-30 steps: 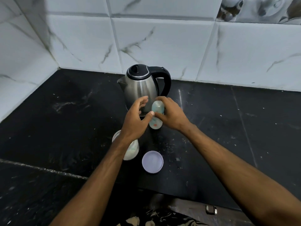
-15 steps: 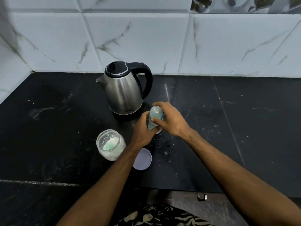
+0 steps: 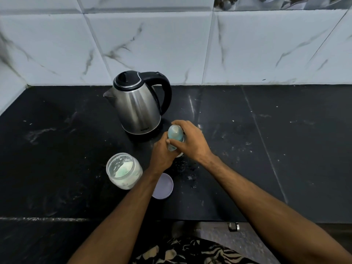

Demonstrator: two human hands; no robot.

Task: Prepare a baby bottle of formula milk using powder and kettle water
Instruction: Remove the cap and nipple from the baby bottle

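both hands are gripping the small pale-blue plastic baby bottle (image 3: pixel 174 134): left hand (image 3: pixel 162 156) steadying its base, right hand (image 3: pixel 192 141) best twisting the cap squarely.

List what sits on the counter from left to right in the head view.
Powder jar → kettle → purple lid → baby bottle, gripped by both the left hand and right hand.

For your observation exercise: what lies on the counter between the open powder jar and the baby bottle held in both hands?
In the head view, the left hand and its wrist lie between the powder jar and the baby bottle; the hand grips the bottle's lower part. Nothing else shows there.
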